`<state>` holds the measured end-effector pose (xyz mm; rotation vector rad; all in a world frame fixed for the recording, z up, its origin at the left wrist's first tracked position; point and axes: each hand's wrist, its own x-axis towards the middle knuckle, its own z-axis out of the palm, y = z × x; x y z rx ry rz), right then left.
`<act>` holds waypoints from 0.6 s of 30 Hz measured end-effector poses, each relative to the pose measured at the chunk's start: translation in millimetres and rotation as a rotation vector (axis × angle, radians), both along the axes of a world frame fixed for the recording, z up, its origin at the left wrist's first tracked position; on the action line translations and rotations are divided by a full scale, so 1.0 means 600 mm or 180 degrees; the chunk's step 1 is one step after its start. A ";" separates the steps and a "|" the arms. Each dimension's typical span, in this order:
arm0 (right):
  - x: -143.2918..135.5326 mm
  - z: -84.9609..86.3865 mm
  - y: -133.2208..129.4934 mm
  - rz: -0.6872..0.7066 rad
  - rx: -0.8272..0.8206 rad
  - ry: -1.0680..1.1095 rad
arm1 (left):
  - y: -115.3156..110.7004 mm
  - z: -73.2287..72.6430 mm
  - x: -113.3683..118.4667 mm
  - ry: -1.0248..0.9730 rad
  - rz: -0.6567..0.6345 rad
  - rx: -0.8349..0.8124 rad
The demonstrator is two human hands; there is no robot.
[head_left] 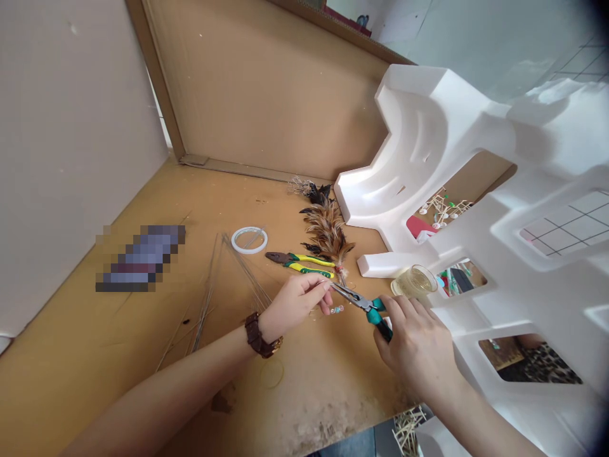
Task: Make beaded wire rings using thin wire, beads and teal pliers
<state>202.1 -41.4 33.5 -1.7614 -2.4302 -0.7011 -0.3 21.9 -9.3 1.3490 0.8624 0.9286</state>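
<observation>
Right hand (421, 336) around teal pliers (365, 304), axis diagonal, nose leftward

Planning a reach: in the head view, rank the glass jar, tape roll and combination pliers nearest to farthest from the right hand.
From the right hand:
1. Glass jar, just beyond it.
2. Combination pliers, to its left.
3. Tape roll, farther left.

Soft, bright light; wide-angle edge distortion; blackened right-hand corners.
</observation>
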 end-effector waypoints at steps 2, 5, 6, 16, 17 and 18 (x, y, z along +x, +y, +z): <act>-0.003 0.002 -0.002 -0.0013 0.0003 0.0018 | -0.001 -0.002 0.002 -0.0080 0.0039 -0.0050; -0.007 0.006 -0.004 -0.0070 -0.0093 0.0025 | -0.002 -0.003 0.005 -0.0221 0.0114 -0.0146; -0.009 0.007 -0.004 -0.0092 -0.0124 0.0029 | -0.002 -0.003 0.006 -0.0253 0.0125 -0.0170; -0.013 0.010 -0.007 -0.0129 -0.0185 0.0037 | -0.003 -0.005 0.008 -0.0297 0.0188 -0.0283; -0.013 0.009 -0.007 -0.0137 -0.0192 0.0043 | -0.003 -0.005 0.008 -0.0309 0.0197 -0.0297; -0.014 0.008 -0.008 -0.0144 -0.0196 0.0049 | -0.003 -0.005 0.008 -0.0316 0.0202 -0.0303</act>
